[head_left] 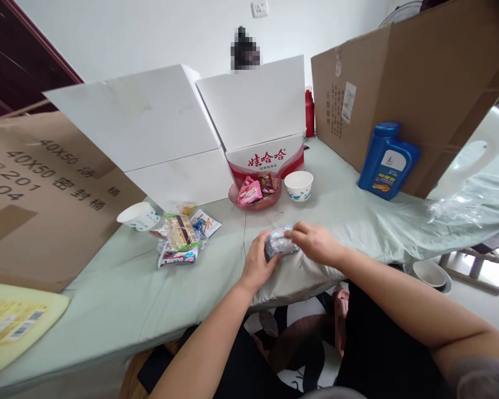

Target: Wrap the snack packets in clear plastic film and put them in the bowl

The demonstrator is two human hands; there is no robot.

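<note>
A small shiny package in clear, silvery plastic wrap [281,244] is near the table's front edge; what is inside cannot be made out. My left hand [258,265] is closed round its left end, thumb on the near side. The fingers of my right hand [316,241] are bent and pinch at its upper right part. Behind it stands a pink glass bowl [249,206] with pink and brown snack packets [255,188]. Beside that bowl is a white paper bowl [298,185] with a blue-green leaf print.
Several packaged snacks [182,235] lie left of my hands, near a tilted paper bowl [139,216]. White boxes [261,102] stand behind, with cardboard cartons [37,194] at both sides. A blue bottle [387,163] stands right. A yellow container [20,321] is front left.
</note>
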